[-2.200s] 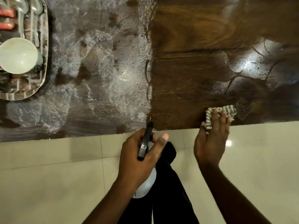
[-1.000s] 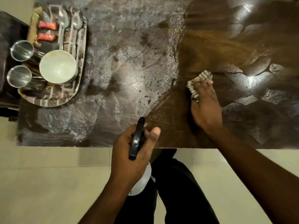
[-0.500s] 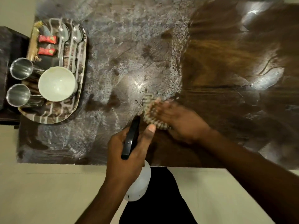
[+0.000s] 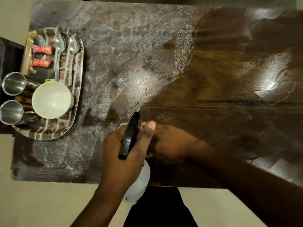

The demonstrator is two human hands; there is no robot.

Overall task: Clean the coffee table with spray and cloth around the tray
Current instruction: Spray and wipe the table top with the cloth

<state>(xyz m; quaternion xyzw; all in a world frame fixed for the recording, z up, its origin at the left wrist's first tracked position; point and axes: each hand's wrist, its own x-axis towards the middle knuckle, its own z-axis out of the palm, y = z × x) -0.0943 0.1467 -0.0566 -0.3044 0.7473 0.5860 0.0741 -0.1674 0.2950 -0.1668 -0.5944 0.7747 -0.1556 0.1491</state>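
L hand (image 4: pixel 121 154): fingers wrapped on spray bottle (image 4: pixel 129 136) | R hand (image 4: pixel 170 143): blurred on table (image 4: pixel 213 95), fingers unclear | tray (image 4: pixel 49 137) 9 o'clock

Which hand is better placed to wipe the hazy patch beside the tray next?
Right, probably: the right hand borders the hazy patch, while the left hand grips the spray bottle.
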